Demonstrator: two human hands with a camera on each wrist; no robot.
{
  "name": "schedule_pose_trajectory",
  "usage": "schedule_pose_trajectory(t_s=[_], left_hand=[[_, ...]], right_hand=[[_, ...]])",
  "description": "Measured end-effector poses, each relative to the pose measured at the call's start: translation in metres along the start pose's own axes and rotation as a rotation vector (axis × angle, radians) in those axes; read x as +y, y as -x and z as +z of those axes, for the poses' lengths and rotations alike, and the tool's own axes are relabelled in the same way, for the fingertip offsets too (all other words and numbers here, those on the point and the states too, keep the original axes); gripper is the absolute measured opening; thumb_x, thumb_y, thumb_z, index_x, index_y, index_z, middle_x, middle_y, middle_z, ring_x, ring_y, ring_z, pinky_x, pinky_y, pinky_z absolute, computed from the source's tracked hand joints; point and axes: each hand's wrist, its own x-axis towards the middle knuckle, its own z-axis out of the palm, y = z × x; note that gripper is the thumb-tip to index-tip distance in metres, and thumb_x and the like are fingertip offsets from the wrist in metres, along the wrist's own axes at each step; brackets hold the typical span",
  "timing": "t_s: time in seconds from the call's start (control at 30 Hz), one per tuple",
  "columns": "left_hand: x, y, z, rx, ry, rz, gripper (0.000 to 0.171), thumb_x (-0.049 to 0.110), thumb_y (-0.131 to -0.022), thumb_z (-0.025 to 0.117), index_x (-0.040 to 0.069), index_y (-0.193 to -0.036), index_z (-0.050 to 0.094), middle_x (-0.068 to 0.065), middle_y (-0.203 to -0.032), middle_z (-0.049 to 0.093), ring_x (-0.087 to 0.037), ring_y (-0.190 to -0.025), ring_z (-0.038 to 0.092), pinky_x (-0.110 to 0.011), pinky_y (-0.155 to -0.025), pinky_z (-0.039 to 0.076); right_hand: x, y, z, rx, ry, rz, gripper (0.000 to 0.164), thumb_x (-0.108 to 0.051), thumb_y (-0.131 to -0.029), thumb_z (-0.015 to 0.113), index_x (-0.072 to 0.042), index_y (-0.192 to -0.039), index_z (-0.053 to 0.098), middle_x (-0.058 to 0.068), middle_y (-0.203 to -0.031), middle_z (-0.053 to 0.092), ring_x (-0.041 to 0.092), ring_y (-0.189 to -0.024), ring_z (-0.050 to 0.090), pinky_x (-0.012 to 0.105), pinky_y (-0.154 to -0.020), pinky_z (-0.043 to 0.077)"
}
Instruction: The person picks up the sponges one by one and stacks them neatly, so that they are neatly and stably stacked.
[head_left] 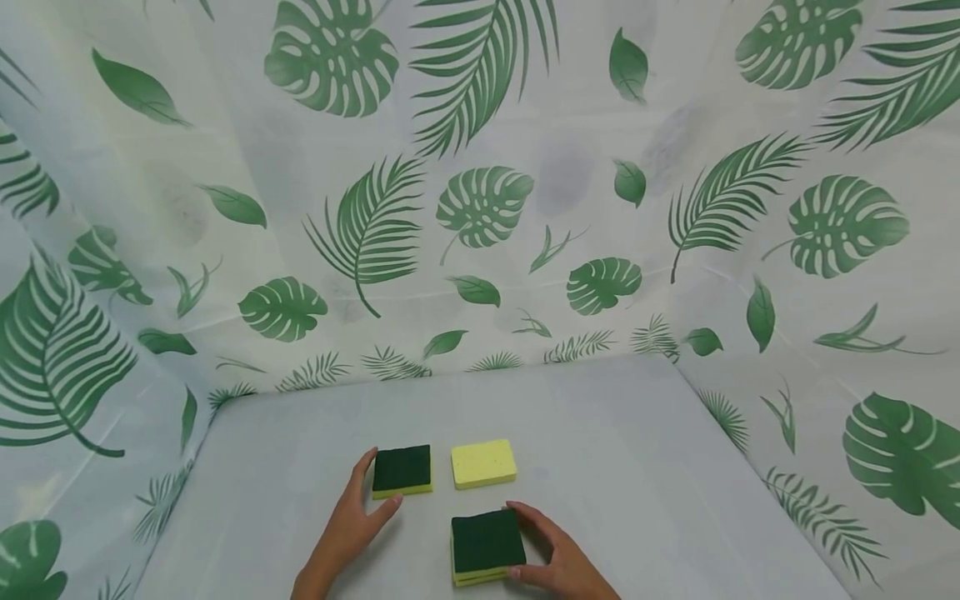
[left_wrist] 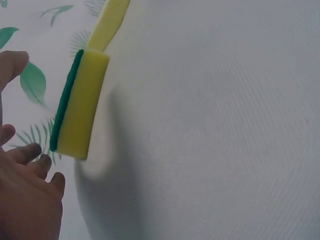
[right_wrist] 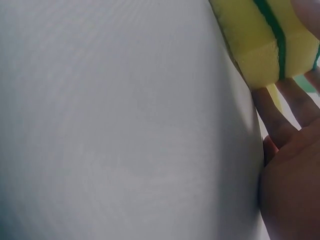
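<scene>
In the head view, a sponge with a dark green top and yellow underside (head_left: pixel 402 468) lies on the table at the left. My left hand (head_left: pixel 355 512) is spread around its left side, thumb near the front edge. A gap shows between these fingers and the sponge (left_wrist: pixel 82 105) in the left wrist view. Closer to me, my right hand (head_left: pixel 558 558) holds a stack of two green-and-yellow sponges (head_left: pixel 487 543) by its right side, thumb at the front and a finger at the back corner. The right wrist view shows fingers touching the stacked sponges (right_wrist: pixel 257 60).
A sponge with its yellow face up (head_left: pixel 483 463) lies behind the stack, right of the left sponge. The white table (head_left: pixel 637 467) meets a leaf-printed curtain (head_left: pixel 525 275) at the back and both sides.
</scene>
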Motion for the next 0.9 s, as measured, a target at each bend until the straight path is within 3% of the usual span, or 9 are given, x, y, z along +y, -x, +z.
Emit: schedule_pose_trajectory(t_s=[0.47,0.9], left_hand=[[-0.013,-0.009,0.0,-0.053,0.011,-0.008,0.099,0.043,-0.096,0.081,0.011,-0.169,0.024,-0.027,-0.171,0.027,-0.05,-0.156,0.028,-0.069,-0.121,0.026],[-0.023,-0.022,-0.002,-0.098,-0.019,0.033,0.106,0.041,-0.092,0.086,0.007,-0.169,0.021,-0.028,-0.172,0.026,-0.049,-0.156,0.027,-0.068,-0.122,0.026]], right_hand=[[0.002,0.001,-0.002,-0.005,-0.001,-0.025,0.086,-0.036,-0.089,0.088,-0.019,-0.162,0.047,0.011,-0.163,0.047,0.048,-0.152,0.034,0.082,-0.113,0.023],[0.004,0.0,-0.004,-0.012,0.005,-0.045,0.085,-0.037,-0.09,0.087,-0.019,-0.163,0.046,0.011,-0.164,0.047,0.048,-0.152,0.033,0.082,-0.114,0.022]])
